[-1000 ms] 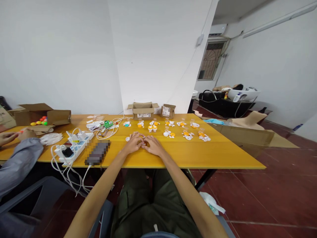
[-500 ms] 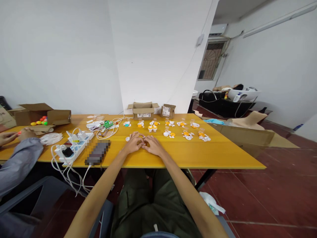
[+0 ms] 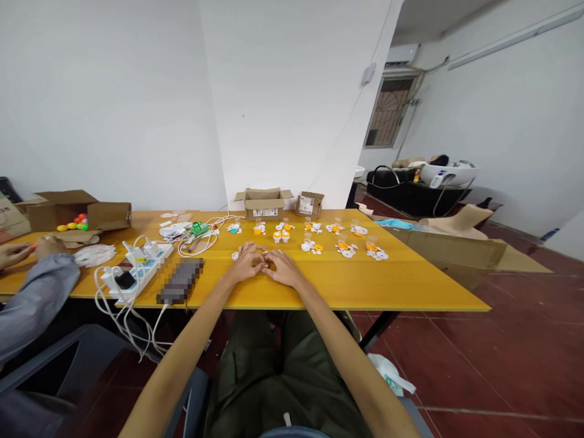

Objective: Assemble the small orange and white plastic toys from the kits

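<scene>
My left hand [image 3: 247, 263] and my right hand [image 3: 281, 266] meet over the front part of the table, fingers curled and fingertips together. Whatever lies between them is small and mostly hidden by the fingers. A small white round part [image 3: 235, 256] rests just left of my left hand. Beyond my hands stand two small orange-and-white figures [image 3: 281, 236] side by side. Several little groups of white and orange plastic parts [image 3: 312, 246] with clear cups are spread over the table behind and to the right. One group has a teal part [image 3: 235, 229].
Two cardboard boxes [image 3: 267, 204] stand against the wall. To my left lie a power strip [image 3: 141, 274] with white cables, a dark phone [image 3: 180, 281] and a green item [image 3: 199, 229]. Further left, a co-worker's hands [image 3: 48, 245] work near a box of coloured balls [image 3: 73, 225].
My fingers have shifted very slightly around what is between them; both hands stay in the same place. The things on the table have not moved.
</scene>
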Demonstrator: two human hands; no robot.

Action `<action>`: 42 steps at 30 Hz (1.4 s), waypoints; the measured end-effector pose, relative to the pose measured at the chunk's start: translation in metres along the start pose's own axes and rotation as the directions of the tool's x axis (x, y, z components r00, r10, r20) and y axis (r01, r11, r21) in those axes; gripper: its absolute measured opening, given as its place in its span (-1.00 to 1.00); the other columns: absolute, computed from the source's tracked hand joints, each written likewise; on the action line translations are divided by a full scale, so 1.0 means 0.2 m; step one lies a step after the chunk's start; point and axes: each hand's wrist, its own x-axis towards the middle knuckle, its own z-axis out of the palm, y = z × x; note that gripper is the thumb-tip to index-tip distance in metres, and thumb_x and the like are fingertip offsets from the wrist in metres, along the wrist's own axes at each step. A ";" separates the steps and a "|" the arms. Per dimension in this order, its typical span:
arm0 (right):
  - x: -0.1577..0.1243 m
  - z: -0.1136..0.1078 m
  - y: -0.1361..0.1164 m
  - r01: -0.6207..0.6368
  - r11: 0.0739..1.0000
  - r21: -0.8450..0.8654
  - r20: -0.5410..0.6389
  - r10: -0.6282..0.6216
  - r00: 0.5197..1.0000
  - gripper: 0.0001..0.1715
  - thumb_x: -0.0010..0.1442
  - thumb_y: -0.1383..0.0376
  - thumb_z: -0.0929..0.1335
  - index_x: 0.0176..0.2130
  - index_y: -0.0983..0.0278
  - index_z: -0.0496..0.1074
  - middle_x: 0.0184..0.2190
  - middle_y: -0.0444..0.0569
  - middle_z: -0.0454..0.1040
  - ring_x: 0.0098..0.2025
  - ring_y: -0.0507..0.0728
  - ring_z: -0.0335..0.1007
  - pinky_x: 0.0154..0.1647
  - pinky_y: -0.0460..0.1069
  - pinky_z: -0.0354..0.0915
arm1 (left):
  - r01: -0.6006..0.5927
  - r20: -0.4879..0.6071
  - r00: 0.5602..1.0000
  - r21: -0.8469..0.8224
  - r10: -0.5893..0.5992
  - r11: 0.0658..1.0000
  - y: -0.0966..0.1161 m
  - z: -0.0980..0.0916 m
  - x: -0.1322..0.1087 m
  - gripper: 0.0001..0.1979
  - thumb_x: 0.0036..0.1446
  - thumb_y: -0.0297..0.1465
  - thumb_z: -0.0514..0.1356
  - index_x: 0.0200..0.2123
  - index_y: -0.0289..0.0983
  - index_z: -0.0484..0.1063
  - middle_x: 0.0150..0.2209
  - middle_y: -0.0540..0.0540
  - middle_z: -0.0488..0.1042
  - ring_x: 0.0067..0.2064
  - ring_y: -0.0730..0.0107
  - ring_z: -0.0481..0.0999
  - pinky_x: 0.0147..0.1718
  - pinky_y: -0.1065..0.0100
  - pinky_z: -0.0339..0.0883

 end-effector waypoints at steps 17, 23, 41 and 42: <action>0.00 -0.01 -0.02 -0.045 0.999 -0.001 0.000 0.045 0.999 -0.91 0.19 0.27 0.44 -0.29 0.19 0.44 -0.17 -0.04 0.49 -0.06 0.19 0.39 0.07 0.13 0.26 | 0.014 -0.006 1.000 0.036 -0.014 0.999 0.00 0.00 0.00 -0.87 0.16 -0.41 0.21 -0.40 -0.16 0.56 0.02 -0.08 0.52 0.11 0.06 0.32 0.09 -0.01 0.17; 0.00 -0.01 -0.02 -0.021 1.000 0.007 0.006 0.021 1.000 -0.92 0.20 0.28 0.44 -0.29 0.20 0.44 -0.17 -0.04 0.48 -0.07 0.18 0.39 0.03 0.11 0.26 | 0.001 -0.010 1.000 0.033 -0.001 0.999 0.00 0.00 0.00 -0.85 0.17 -0.40 0.21 -0.42 -0.17 0.56 0.02 -0.09 0.53 0.11 0.07 0.33 0.09 0.00 0.18; 0.01 0.00 -0.01 -0.026 1.000 0.005 -0.009 0.026 1.000 -0.89 0.21 0.23 0.45 -0.28 0.19 0.45 -0.21 -0.05 0.47 -0.12 0.17 0.37 -0.08 0.06 0.26 | 0.061 -0.025 0.998 -0.001 -0.061 0.998 0.00 -0.01 0.00 -0.84 0.17 -0.41 0.18 -0.39 -0.16 0.57 0.03 -0.08 0.52 0.14 0.05 0.30 0.16 -0.07 0.13; 0.01 0.00 -0.01 -0.020 1.000 0.005 -0.010 0.020 1.000 -0.89 0.21 0.24 0.45 -0.28 0.19 0.45 -0.21 -0.05 0.47 -0.12 0.17 0.37 -0.07 0.06 0.26 | 0.061 -0.025 0.998 -0.001 -0.061 0.998 0.00 -0.01 0.00 -0.84 0.17 -0.41 0.18 -0.40 -0.16 0.57 0.04 -0.08 0.52 0.14 0.05 0.30 0.15 -0.06 0.13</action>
